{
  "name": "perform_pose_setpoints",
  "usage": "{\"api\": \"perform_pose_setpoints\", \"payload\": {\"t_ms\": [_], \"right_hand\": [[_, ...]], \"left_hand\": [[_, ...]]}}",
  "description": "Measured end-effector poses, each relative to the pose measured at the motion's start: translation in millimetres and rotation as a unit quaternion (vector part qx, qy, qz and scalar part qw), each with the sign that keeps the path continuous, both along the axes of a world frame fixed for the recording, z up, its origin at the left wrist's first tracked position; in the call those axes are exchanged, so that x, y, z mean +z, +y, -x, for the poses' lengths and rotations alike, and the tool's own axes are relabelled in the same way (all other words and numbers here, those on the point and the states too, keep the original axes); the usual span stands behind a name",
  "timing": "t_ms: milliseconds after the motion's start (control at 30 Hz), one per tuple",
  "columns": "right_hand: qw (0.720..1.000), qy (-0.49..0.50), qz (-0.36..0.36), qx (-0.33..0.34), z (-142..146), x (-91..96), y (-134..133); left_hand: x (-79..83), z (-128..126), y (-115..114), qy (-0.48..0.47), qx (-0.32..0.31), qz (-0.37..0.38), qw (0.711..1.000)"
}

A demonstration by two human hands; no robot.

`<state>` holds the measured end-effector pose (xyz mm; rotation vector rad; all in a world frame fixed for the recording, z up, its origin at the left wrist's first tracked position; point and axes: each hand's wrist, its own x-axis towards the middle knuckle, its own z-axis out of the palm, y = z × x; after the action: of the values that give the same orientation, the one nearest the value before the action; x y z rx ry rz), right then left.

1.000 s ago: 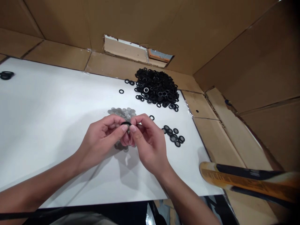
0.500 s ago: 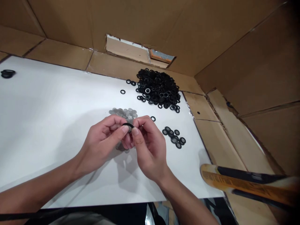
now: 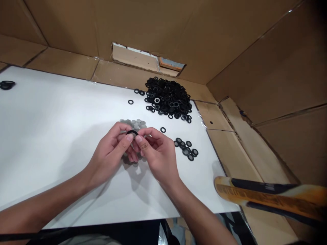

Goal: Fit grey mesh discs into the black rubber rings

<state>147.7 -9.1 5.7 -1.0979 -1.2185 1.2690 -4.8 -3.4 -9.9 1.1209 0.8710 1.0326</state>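
Between my fingertips is a black ring washer [image 3: 132, 132] with a grey disc showing inside it. My left hand [image 3: 109, 149] pinches its left edge between thumb and fingers. On the other edge, the thumb and forefinger of my right hand [image 3: 159, 153] are closed too. Beneath both hands lies a spread of small grey discs [image 3: 135, 124], partly hidden by them. To the right of my right hand, several black rings with grey centres [image 3: 186, 151] lie loosely grouped. A single black ring [image 3: 162, 130] rests just beyond my right hand.
A large heap of black rings [image 3: 168, 97] sits at the back of the white table [image 3: 63, 112]. Dark round pieces [image 3: 7, 85] lie at the far left. Cardboard walls [image 3: 153, 27] enclose the back and right. A yellow and black object [image 3: 255, 194] juts in at right.
My view has shifted slightly, so the table contents sit a little further left. Both hands still hold the ring washer, which now appears tilted a bit differently.
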Motion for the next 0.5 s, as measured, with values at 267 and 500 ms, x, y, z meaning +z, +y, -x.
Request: {"api": "perform_pose_setpoints", "payload": {"t_ms": [267, 500], "right_hand": [[0.997, -0.065, 0.023, 0.037, -9.2, -3.6, 2.7], [0.992, -0.023, 0.058, 0.111, -14.0, -5.1, 2.5]], "left_hand": [[0.6, 6.8, 3.1, 0.135, 0.015, -0.026, 0.990], [-0.3, 8.2, 6.1, 0.095, -0.039, -0.032, 0.994]]}}
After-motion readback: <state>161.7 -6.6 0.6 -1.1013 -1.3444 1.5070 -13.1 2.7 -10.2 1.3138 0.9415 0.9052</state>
